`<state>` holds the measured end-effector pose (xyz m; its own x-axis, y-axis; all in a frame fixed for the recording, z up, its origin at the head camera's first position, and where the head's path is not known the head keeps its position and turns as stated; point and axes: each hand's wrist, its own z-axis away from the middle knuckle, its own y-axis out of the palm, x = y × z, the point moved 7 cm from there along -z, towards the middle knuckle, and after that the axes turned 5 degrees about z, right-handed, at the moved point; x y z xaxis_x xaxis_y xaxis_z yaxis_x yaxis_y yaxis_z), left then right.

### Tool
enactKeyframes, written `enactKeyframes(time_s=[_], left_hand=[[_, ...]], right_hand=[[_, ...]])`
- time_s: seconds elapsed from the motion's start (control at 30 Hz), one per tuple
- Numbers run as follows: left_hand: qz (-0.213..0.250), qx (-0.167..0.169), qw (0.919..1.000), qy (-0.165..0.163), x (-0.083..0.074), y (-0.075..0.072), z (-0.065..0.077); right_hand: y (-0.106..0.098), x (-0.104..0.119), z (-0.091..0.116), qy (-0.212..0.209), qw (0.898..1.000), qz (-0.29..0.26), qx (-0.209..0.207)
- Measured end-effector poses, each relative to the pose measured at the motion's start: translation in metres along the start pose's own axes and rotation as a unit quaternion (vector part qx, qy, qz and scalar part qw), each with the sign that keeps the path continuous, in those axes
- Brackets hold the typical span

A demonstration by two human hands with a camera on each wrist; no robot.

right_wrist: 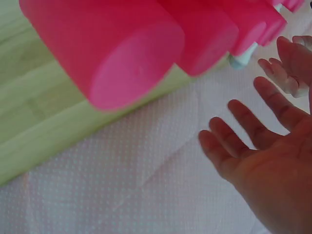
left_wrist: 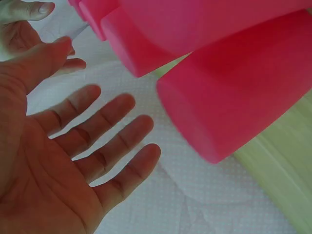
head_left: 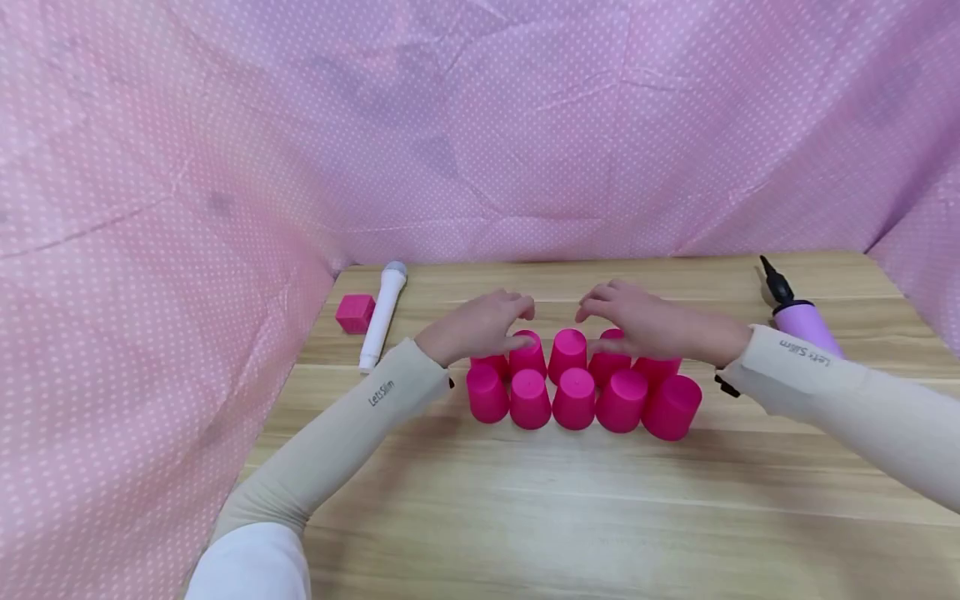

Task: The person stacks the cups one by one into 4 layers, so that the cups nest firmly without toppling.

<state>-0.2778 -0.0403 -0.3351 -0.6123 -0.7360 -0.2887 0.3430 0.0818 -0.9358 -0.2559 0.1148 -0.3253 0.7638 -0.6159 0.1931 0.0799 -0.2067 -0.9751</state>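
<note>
Several bright pink cups stand upside down in two rows on the table, with a front-row cup (head_left: 530, 400) near the left end and a larger-looking cup (head_left: 672, 407) at the right end. My left hand (head_left: 480, 325) is over the left part of the back row, its fingers spread and lightly bent. Over the right part of that row is my right hand (head_left: 637, 321), fingers reaching inward toward the left hand. Both palms are bare in the wrist views, with cups (left_wrist: 234, 87) close to the fingers. The hands partly cover the back cups in the head view.
At the table's left lie a pink cube (head_left: 356, 313) and a white microphone (head_left: 383, 317) with a grey head. A purple hand pump (head_left: 806, 325) with a black nozzle lies at the right. Pink dotted cloth (head_left: 480, 125) hangs behind the wooden table (head_left: 570, 517).
</note>
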Motion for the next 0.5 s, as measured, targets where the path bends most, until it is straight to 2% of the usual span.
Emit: enactKeyframes(time_s=[0.1,0.27,0.5], left_hand=[[-0.002,0.006,1.0000,0.007,-0.001,0.005,0.000],[0.007,0.004,0.9999,0.012,-0.003,0.011,-0.001],[0.002,0.002,1.0000,0.003,0.000,0.015,-0.002]], right_hand=[[0.006,0.005,-0.003,-0.017,1.000,-0.003,0.002],[0.015,0.008,-0.008,-0.014,1.000,-0.010,0.024],[0.021,0.008,-0.017,-0.022,0.999,-0.026,0.029]])
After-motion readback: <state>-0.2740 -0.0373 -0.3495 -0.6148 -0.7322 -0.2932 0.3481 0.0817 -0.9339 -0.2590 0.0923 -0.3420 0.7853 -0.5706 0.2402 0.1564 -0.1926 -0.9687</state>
